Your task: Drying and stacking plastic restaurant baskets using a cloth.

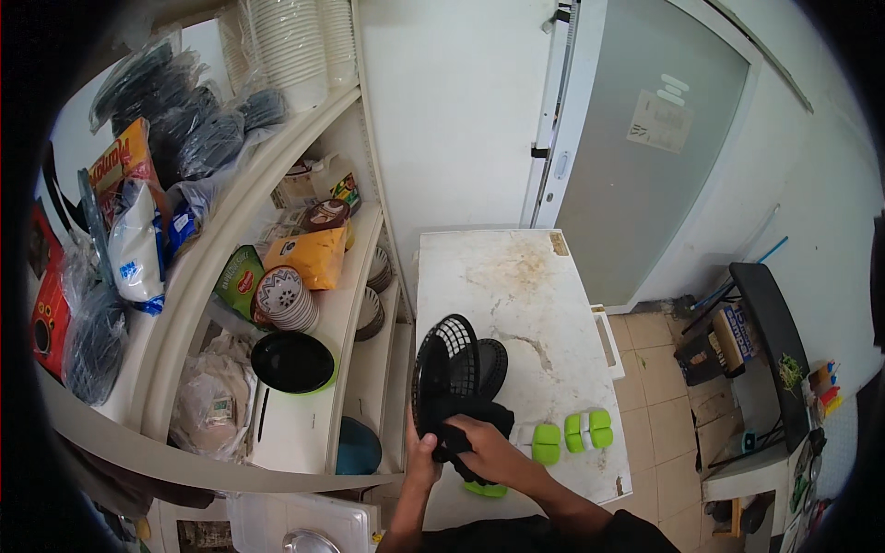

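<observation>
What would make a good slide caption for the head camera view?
Left hand steadying a black mesh basket, right hand gripping a black cloth against it, over a stained white table.

Lettering marks the upper orange packet point(135, 147) and a green pouch point(241, 282); print on the paper sheet point(660, 121) on the frosted door point(673, 212) is illegibly small.

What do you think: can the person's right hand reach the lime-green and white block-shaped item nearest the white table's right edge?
Probably yes: the block-shaped item lies uncovered on the white table, not far from the right hand. However, that hand grips soft black cloth and may need freeing.
</observation>
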Action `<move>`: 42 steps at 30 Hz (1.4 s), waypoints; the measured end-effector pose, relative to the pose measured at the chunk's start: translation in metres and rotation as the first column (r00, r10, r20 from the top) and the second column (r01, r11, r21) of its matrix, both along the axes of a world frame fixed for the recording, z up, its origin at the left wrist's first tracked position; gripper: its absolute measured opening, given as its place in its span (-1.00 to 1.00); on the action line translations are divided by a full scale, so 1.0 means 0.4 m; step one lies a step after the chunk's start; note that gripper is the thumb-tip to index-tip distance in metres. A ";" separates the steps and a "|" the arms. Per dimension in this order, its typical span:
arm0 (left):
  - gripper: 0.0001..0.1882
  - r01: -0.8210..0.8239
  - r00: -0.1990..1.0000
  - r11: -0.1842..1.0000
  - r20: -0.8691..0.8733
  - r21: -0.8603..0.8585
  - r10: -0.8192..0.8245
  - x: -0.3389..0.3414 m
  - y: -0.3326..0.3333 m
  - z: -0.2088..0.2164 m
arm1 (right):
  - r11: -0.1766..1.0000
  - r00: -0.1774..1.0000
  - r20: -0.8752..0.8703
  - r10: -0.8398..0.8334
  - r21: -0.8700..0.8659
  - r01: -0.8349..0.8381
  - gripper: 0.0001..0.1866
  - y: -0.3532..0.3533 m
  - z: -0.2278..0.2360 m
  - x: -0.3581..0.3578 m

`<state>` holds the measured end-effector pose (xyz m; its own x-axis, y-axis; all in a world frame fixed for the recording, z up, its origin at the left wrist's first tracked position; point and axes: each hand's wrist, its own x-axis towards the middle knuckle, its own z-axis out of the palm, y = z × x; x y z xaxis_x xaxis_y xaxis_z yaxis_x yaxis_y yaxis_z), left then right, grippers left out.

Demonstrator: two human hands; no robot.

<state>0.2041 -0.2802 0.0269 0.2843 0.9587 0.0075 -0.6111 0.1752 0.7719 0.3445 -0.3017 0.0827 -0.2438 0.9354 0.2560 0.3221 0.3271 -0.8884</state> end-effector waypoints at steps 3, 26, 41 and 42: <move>-0.04 0.013 1.000 0.998 0.009 -0.063 -0.012 0.000 -0.039 -0.040 | 0.975 0.982 -0.052 -0.182 0.123 0.188 -0.64 0.053 0.013 0.007; -0.46 -0.876 0.471 0.483 -0.239 -0.010 0.849 -0.261 0.178 -0.077 | 0.747 0.922 -0.140 0.361 -0.548 -0.376 -0.64 0.085 -0.068 -0.080; -0.25 -0.970 -0.008 0.175 -0.746 0.167 0.666 -0.424 0.401 -0.198 | 0.699 0.972 -0.192 0.139 -0.676 -0.233 -0.60 0.096 -0.146 -0.159; -0.25 -0.970 -0.015 0.171 -0.750 0.170 0.662 -0.423 0.404 -0.201 | 0.683 0.970 -0.223 0.095 -0.694 -0.227 -0.60 0.095 -0.142 -0.159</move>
<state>0.0349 -0.1188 -0.0535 -0.9327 0.3577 -0.0452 0.0250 0.1892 0.9816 0.2810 -0.2639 0.0260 -0.4263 0.8012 -0.4200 0.1618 -0.3893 -0.9068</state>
